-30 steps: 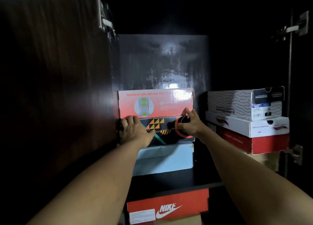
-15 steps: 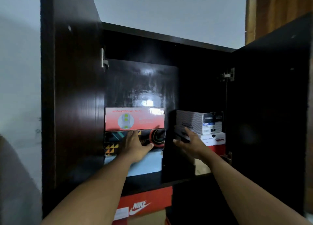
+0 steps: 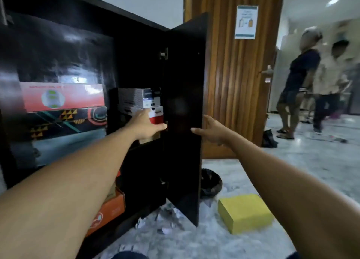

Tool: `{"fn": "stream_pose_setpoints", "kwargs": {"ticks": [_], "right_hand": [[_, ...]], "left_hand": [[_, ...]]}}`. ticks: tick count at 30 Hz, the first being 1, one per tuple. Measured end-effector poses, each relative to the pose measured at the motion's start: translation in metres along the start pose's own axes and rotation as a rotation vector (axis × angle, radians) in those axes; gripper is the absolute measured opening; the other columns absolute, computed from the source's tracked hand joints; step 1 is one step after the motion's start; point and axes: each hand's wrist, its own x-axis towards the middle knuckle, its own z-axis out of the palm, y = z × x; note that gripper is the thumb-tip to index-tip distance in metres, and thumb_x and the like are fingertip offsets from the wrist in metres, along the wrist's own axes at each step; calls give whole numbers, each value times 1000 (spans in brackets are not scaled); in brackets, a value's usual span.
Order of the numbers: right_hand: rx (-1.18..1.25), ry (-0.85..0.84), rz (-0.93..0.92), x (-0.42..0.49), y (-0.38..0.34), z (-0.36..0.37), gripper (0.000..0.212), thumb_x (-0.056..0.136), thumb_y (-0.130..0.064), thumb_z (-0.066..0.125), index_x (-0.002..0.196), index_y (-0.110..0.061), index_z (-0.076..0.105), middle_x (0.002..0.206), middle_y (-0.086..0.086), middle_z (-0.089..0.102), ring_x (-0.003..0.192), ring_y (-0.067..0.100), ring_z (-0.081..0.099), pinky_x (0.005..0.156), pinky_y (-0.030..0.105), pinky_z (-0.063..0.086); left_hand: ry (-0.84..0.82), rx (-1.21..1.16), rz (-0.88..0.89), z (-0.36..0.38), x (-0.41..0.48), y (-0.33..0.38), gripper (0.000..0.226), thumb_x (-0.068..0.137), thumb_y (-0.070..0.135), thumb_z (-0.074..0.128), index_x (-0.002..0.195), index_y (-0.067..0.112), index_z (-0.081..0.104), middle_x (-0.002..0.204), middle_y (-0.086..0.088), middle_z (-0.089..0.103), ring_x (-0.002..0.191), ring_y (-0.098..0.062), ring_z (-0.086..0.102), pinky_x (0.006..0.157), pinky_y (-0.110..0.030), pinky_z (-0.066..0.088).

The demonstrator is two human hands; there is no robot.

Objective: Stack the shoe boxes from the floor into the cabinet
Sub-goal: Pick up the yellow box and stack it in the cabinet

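Observation:
The dark cabinet stands open. On its upper shelf a red box tops a black patterned box and a pale blue box; to their right stands a stack with a grey box on top. An orange box lies on the lower shelf. A yellow box lies on the floor to the right. My left hand is stretched out flat in front of the right stack, holding nothing. My right hand is spread in front of the open right door, empty.
A black bin stands behind the open door, with paper scraps strewn on the marble floor. A wooden door stands to the right. Two people stand in the hallway at the far right, near a dark bag.
Both hands have left the stacked boxes and moved right, empty. My view has swung right, so the open door, the floor and the yellow box have come into sight.

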Motion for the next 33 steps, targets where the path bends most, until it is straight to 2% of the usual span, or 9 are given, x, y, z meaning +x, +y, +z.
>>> {"fn": "stream_pose_setpoints", "kwargs": {"ticks": [4,9,12,15,18,20,23,28,33], "right_hand": [[-66,79,112,-55,54,-42,102,85,-62,65,160,-21,9,165,10,18,148,32,28,114,48,36],[-93,126,324,-91,132,-70,101,82,-67,64,159,-30,10,163,7,23,133,36,46,86,56,56],[-84,154,408,-93,193,-71,98,83,-67,63,159,-30,13,159,9,31,128,34,51,82,53,58],[-58,134,490,-87,264,-58,96,85,-63,65,158,-27,15,161,7,29,131,34,49,79,51,58],[-40,82,559,-73,337,-32,96,85,-60,67,158,-22,18,162,8,26,137,33,43,94,50,52],[-17,41,583,-62,386,-7,94,87,-55,68,158,-17,20,162,10,26,143,30,37,107,42,42],[-6,-27,616,-46,456,34,89,89,-49,67,158,-15,21,161,12,27,141,30,40,102,34,42],[-26,-104,650,-8,568,90,86,93,-43,65,158,-9,20,161,15,26,143,31,36,96,31,44],[-38,-21,605,54,645,125,81,94,-39,64,156,-7,23,162,16,21,149,30,23,118,39,28]], "left_hand": [[-58,-61,81,41,-10,54,94,82,56,71,155,17,26,159,-9,29,145,-27,32,116,-39,30],[-247,-57,157,125,-13,98,98,82,57,71,156,17,21,161,-10,25,146,-29,29,115,-42,32],[-339,-88,153,190,-5,113,98,82,58,71,156,18,20,161,-8,25,146,-27,30,115,-41,33],[-470,-82,147,270,1,117,98,82,57,70,157,18,20,161,-7,24,145,-28,31,114,-43,33],[-600,-45,123,356,1,103,97,85,56,69,157,15,19,162,-6,23,144,-28,32,112,-40,36],[-664,-21,95,415,-1,83,99,83,59,70,157,16,19,162,-6,23,144,-27,32,113,-39,36],[-714,37,59,498,1,48,100,79,67,66,155,17,24,160,-6,28,143,-27,34,110,-41,38],[-763,51,-32,621,15,5,95,84,68,60,156,18,23,155,-7,36,142,-26,35,103,-39,44],[-675,68,-107,708,32,-17,86,89,66,55,156,24,21,157,-8,29,138,-33,39,103,-45,44]]}}
